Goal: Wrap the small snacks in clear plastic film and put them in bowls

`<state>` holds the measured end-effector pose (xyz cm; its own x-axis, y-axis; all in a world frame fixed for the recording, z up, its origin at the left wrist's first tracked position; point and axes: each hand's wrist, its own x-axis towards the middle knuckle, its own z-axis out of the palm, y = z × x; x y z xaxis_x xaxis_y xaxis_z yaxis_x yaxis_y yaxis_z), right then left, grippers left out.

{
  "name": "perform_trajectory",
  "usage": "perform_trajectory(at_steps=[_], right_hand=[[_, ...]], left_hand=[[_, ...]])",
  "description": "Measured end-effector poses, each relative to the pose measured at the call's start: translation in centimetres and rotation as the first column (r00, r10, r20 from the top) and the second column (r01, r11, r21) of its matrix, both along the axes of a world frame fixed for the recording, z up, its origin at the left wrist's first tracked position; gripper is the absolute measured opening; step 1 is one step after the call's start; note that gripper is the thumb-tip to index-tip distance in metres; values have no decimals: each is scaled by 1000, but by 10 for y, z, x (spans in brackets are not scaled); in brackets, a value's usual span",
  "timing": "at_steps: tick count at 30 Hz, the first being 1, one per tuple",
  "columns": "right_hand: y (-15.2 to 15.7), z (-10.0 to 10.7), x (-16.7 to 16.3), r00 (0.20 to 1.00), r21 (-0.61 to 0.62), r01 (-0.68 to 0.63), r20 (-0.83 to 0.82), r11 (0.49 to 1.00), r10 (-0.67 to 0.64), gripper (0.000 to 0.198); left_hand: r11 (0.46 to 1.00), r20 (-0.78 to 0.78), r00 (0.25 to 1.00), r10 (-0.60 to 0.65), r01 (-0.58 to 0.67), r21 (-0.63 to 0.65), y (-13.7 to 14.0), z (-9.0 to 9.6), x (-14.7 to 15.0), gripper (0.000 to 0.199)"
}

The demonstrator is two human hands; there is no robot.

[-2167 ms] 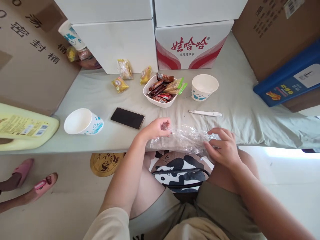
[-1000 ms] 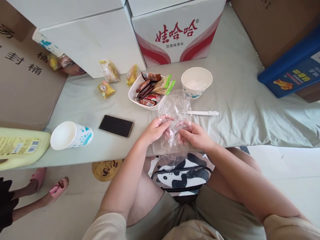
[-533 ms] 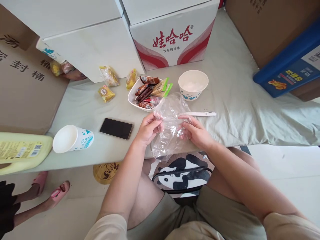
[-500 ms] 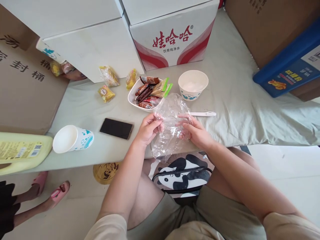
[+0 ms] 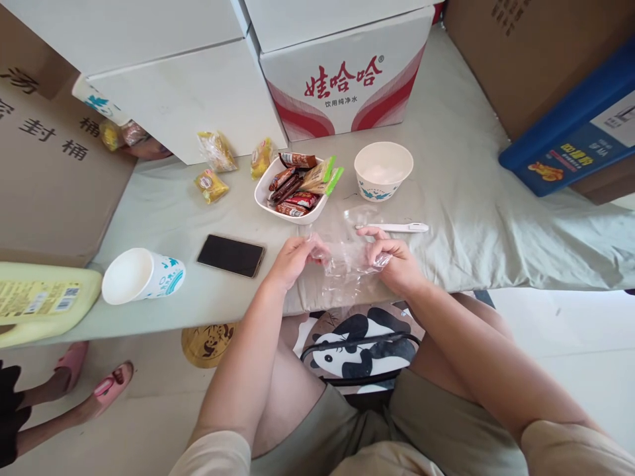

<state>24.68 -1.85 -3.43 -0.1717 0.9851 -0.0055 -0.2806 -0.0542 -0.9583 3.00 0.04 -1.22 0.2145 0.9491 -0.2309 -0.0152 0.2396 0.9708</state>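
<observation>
Between my hands stretches a thin, clear plastic bag (image 5: 344,261), crumpled and see-through. My left hand (image 5: 292,259) pinches its left side, and my right hand (image 5: 394,261) has fingers curled around its right side. Just beyond the bag stands a white bowl of wrapped snacks (image 5: 294,188), in brown, red and green-edged wrappers. A paper bowl (image 5: 383,170) with a blue leaf print stands upright to its right. Close to my right fingertips lies a slim white plastic tool (image 5: 404,227), whose kind I cannot make out. A dark-screened phone (image 5: 231,255) lies left of my left hand.
A paper cup (image 5: 143,276) lies on its side near a yellow-green jug (image 5: 47,301). Several yellow-wrapped snacks (image 5: 211,186) sit at the back left. White cartons (image 5: 347,86) wall off the back; a blue container (image 5: 570,125) leans at right. Another person's slippered feet (image 5: 112,390) show below.
The clear bag has been drawn lower and bunched between my hands, uncovering the snack bowl's edge. My right fingers have curled in more around the plastic.
</observation>
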Motion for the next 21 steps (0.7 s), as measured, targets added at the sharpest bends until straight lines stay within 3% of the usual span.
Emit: perform_trajectory(at_steps=[3,7,10,13,17,19,21], right_hand=[[0,-4,1,999,22,2,33,1000,-2,19],[2,-7,1,998,-18,55,32,998,-55,8],[5,-6,2,993,-118,110,-39,987,-116,36],[9,-5,5,986,-178,123,-92,976,-141,41],[9,-5,6,995,-198,91,-24,976,-98,59],[8,-2,4,997,-210,64,52,976,-54,71],[7,2,2,996,-227,42,84,973,-23,80]], left_hand=[[998,-158,986,-45,50,27,0,-1,-1,34],[995,-191,977,-95,100,18,0,-1,-2,32],[990,-189,975,-114,128,59,0,-2,-5,37],[966,-273,961,-49,116,233,0,-4,-6,27],[843,-423,900,104,146,518,-2,-5,-5,18],[815,-428,889,164,122,567,-4,-6,-2,23],[836,-349,916,198,27,548,-6,-6,2,35]])
